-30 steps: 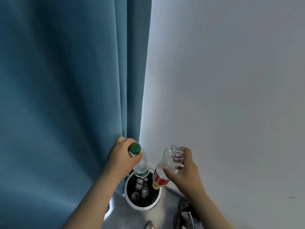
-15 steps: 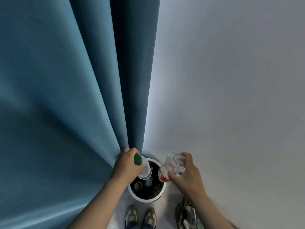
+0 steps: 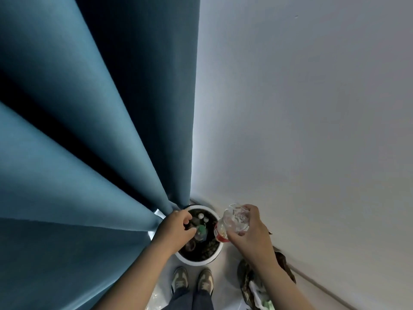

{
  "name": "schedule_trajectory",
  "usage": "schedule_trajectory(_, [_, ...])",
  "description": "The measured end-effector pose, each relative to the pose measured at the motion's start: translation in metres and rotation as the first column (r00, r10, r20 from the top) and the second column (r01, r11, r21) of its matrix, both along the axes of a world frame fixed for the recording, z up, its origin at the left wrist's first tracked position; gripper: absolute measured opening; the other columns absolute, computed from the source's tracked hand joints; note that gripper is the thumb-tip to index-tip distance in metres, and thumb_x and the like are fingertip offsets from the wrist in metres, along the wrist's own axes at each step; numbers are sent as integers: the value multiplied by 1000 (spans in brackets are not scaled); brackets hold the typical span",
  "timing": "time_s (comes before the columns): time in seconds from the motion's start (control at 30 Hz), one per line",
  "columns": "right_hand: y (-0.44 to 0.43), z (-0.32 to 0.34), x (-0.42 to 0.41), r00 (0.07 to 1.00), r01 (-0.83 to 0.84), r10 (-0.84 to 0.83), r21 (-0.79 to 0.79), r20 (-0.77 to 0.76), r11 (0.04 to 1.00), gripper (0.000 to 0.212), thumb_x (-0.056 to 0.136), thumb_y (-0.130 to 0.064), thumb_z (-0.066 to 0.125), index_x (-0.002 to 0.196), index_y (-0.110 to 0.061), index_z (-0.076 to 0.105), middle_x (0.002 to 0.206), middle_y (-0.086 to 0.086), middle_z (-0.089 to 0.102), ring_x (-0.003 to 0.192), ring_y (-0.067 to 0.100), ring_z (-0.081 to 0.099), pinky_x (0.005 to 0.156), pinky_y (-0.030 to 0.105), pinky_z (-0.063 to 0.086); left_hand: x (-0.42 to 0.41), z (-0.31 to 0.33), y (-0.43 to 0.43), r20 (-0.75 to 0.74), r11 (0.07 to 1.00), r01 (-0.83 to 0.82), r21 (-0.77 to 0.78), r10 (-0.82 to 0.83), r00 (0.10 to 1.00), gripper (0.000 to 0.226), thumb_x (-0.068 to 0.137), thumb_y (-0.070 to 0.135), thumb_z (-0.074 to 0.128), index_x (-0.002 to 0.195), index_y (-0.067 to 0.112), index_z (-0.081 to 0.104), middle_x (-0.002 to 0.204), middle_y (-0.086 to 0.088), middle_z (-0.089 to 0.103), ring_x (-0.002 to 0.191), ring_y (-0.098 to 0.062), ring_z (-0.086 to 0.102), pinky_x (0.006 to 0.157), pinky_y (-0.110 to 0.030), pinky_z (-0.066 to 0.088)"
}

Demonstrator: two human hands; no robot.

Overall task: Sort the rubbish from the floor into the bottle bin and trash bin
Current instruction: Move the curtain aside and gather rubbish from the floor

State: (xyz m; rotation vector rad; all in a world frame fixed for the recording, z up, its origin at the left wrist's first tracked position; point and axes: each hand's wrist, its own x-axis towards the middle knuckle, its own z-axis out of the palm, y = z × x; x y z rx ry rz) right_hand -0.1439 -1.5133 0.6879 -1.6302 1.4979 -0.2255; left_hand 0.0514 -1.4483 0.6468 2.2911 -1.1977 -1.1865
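Stood over bin (image 3: 196,262), curtain (image 3: 89,153) touching rim, wall (image 3: 312,130) close right. Held left hand (image 3: 175,229) above it, fingers (image 3: 187,218) slack, empty; gripped bottle (image 3: 234,218) in right hand (image 3: 252,233).

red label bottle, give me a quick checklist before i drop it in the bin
1. right hand grips red label bottle: ok
2. bottle above bottle bin opening: cannot tell, it shows at the right rim
3. left hand clear of the opening: not ok, it hovers over the bin
4. green-capped bottle down in the bin: ok
5. room left in the bin: ok
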Motion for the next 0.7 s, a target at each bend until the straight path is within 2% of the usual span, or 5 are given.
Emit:
schedule_trajectory(0.13, [0,-14,5,1000,7,-8,35,8,999,55,71,-32,72,114,-31,38,98,-12,61,84,3,64,73,28,56,6,1,2,12,1000,-24,13,24,1000,31,79,27,70,108,18,64,107,5,66,96,-14,62,88,-33,52])
schedule_trajectory(0.3, [2,-29,12,1000,-12,12,88,9,996,52,72,-29,72,112,-32,39,95,-8,64,78,2,65,69,22,54,10,0,8,62,998,44,47,-47,997,36,81,24,68,115,18,61,113,3,63,100,-15,61,87,-25,47])
schedule_trajectory(0.43, [3,-34,20,998,-55,52,108,27,993,62,70,-30,76,119,-32,39,102,-13,61,88,1,62,75,19,50,12,4,15,111,992,91,90,-101,989,37,81,30,67,116,20,60,115,3,62,101,-14,59,83,-21,44])
schedule_trajectory(0.53, [5,-34,26,994,-108,107,115,19,987,73,70,-31,76,131,-29,36,108,-18,48,100,4,52,85,22,44,13,6,20,144,990,102,102,-117,983,38,82,28,65,118,18,59,117,1,61,104,-15,58,84,-20,42])
schedule_trajectory(0.7, [8,-29,25,984,-171,173,58,-34,984,59,75,-22,70,128,-26,44,107,-16,47,103,5,50,86,19,39,13,13,26,164,988,102,115,-120,979,40,84,27,64,122,18,57,120,1,60,106,-16,57,90,-22,42])
